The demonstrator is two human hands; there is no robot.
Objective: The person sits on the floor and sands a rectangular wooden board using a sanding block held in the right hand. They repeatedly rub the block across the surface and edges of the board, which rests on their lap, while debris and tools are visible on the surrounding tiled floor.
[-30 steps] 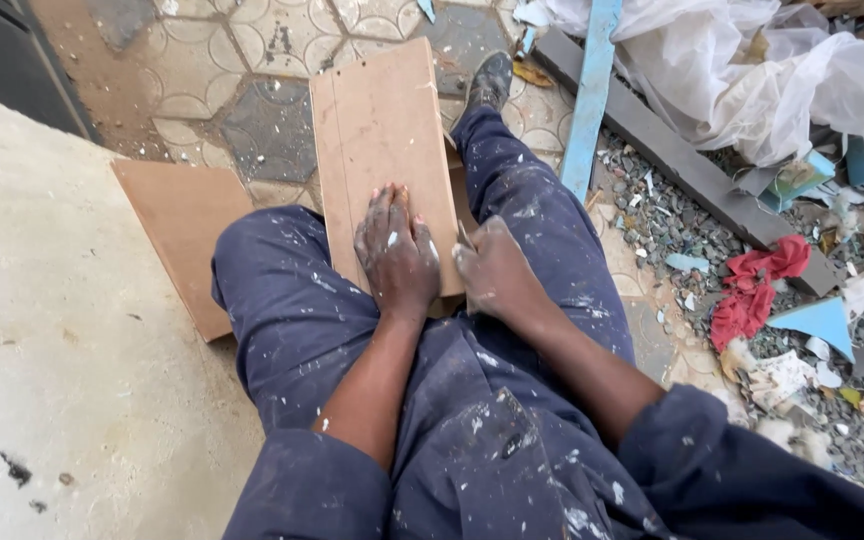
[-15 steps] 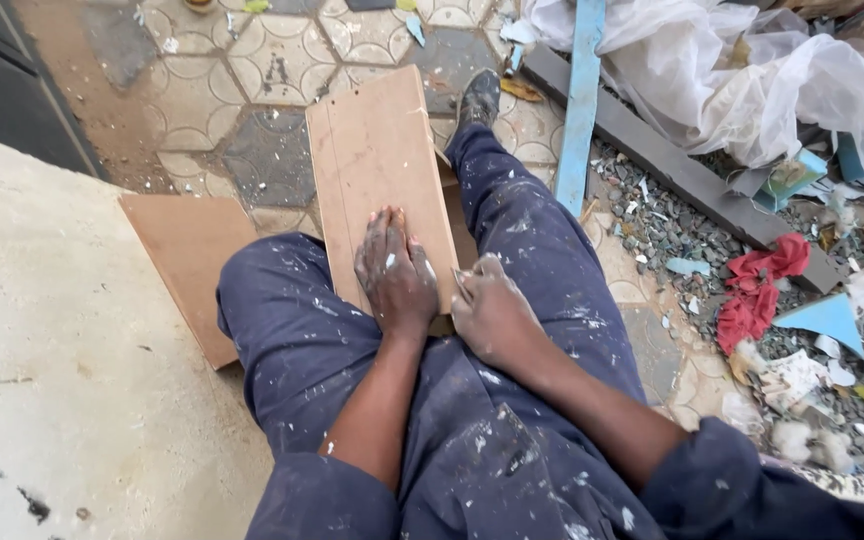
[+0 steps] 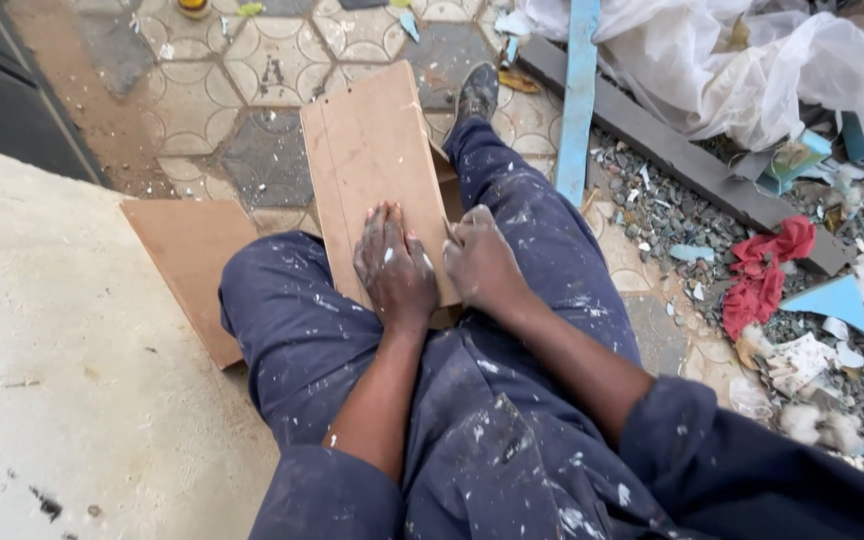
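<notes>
Far left: pale rough concrete slab (image 3: 62, 380), person seated on its edge. Just right of it, a flat brown rectangular cardboard sheet (image 3: 192, 265) on the ground, partly tucked under the left thigh. Behind it, patterned hexagon-tile floor (image 3: 252, 70), dusty.

Centre: long brown rectangular cardboard panel (image 3: 372, 160) resting on the lap between the thighs, far end tilted out toward the tiles, near end under the hands. Left hand (image 3: 394, 268) lies flat, palm down on the panel's near end, fingers spread, pressing, not pinching. Right hand (image 3: 482, 262) just beside it at the panel's right edge, fingers curled into a loose fist; something thin may be held at the thumb, cannot tell. Both hands paint-flecked; dark blue paint-spattered trousers (image 3: 512, 230), dark worn shoe (image 3: 475, 92) at far end of right leg.

Right: light blue flat plank (image 3: 578, 95), then long grey bar (image 3: 672, 150) across gravel, crumpled white plastic sheeting (image 3: 752, 60), red rag (image 3: 767, 270), blue triangular shard (image 3: 837, 300).
</notes>
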